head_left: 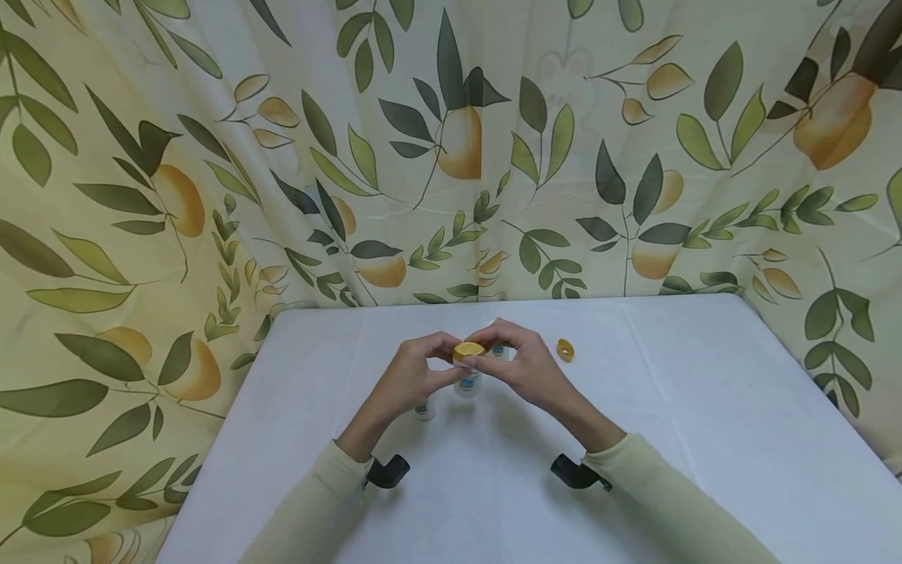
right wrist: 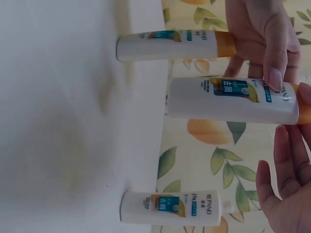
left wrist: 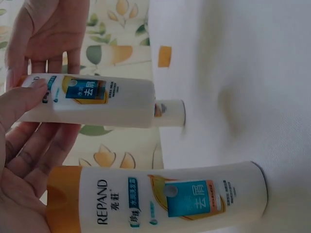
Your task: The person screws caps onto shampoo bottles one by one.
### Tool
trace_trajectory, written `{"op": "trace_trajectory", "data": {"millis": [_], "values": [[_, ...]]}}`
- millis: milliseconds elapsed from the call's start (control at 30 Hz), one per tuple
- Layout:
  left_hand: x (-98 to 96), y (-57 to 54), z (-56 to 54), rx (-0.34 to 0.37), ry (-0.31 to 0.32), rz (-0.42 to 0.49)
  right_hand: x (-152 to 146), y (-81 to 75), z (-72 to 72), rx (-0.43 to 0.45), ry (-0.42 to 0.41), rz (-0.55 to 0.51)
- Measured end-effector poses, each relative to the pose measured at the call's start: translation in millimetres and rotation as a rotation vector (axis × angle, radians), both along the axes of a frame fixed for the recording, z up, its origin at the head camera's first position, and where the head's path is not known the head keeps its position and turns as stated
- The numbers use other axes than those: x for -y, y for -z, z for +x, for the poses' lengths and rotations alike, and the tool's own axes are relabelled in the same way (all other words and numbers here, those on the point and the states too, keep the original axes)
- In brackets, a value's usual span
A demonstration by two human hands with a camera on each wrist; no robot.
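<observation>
Between both hands, off the table, is a white shampoo bottle with an orange cap. My left hand holds its upper body, the thumb lying along the label side in the left wrist view. The cap is pinched by my right hand at thumb and fingertips. A second white bottle with an orange cap stands on the table near my left hand. Behind the right hand stands a third bottle, its narrow neck bare. A loose orange cap lies on the table to the right.
The table has a white cover and reaches the patterned curtain at the back and sides. Each wrist carries a black camera mount below the light green sleeve.
</observation>
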State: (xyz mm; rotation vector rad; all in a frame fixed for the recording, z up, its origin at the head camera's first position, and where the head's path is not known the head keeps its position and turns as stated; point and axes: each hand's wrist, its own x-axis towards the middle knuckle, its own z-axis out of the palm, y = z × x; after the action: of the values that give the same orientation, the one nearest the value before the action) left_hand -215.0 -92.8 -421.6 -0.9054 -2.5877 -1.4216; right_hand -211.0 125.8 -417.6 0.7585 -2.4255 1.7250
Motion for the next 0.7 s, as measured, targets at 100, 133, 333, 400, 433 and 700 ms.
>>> {"op": "trace_trajectory", "data": {"millis": [100,133,333,400,433,700], "values": [[2.1,1.4,-1.7,-0.006,-0.001,-0.021,2.3,3.2,-0.8,0.002,0.005,0.007],[2.7,1.9,-2.4,-0.011,0.001,-0.031,3.0,4.1,-0.8,0.002,0.007,0.012],[7.0,3.8,-3.9,-0.016,-0.006,-0.093,7.6,9.8,-1.3,-0.003,0.012,0.042],[8.9,4.9,-4.5,-0.014,-0.008,-0.105,9.5,11.6,-1.4,-0.003,0.013,0.046],[9.8,5.8,-5.0,-0.013,-0.007,-0.107,10.4,12.4,-1.4,-0.004,0.012,0.046],[16.0,15.4,-6.9,0.011,0.005,-0.098,15.6,20.0,-1.7,-0.016,0.012,0.053]]}}
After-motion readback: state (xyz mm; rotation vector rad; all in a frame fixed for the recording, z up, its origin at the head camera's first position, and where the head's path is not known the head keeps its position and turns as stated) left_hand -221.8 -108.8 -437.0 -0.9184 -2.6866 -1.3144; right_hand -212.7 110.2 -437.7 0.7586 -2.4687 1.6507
